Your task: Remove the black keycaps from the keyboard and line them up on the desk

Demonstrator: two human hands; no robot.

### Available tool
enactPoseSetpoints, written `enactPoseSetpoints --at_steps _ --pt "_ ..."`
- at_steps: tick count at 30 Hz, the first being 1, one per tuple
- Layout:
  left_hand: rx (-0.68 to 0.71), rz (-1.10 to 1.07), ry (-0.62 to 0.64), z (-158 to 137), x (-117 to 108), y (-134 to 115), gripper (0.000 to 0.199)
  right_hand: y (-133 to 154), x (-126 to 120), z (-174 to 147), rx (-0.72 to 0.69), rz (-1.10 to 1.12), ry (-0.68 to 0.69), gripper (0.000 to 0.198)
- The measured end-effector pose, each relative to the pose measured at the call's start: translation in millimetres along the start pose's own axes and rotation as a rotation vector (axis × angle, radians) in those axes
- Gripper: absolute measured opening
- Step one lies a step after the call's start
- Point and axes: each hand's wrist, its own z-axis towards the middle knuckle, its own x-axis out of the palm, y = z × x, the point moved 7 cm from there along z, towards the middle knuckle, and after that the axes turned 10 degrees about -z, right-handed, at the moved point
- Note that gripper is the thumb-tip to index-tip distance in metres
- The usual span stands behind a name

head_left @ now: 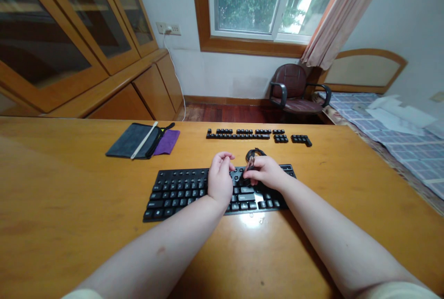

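A black keyboard (185, 193) lies across the wooden desk, with keycaps gone from its top rows and those lower down still seated. Over its upper middle, my left hand (220, 178) hovers or rests with loosely bent fingers apart and nothing visible in them. Just to its right, my right hand (268, 171) pinches a small dark, thin-armed tool that looks like a keycap puller (250, 165), pointing down at the upper right keys. Its lower tip is hard to make out. Behind that hand lies a coiled black cable (255, 152).
Removed keycaps (237, 136) stand in rows near the desk's far edge, with smaller groups (301, 140) to their right. On the left, a dark zip pouch (126, 141) carries a pale stick (144, 140), and a purple cloth (167, 142) pokes out beside it.
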Motion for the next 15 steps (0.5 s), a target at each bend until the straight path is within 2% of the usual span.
enactPoseSetpoints --at_steps 7,15 --pt "0.004 -0.009 -0.002 -0.3 -0.9 1.2 0.012 -1.5 0.1 -0.3 0.024 -0.023 0.019 0.038" --pt "-0.009 -0.031 0.006 0.1 -0.3 1.7 0.012 0.4 4.2 0.9 0.003 -0.184 0.007 0.038"
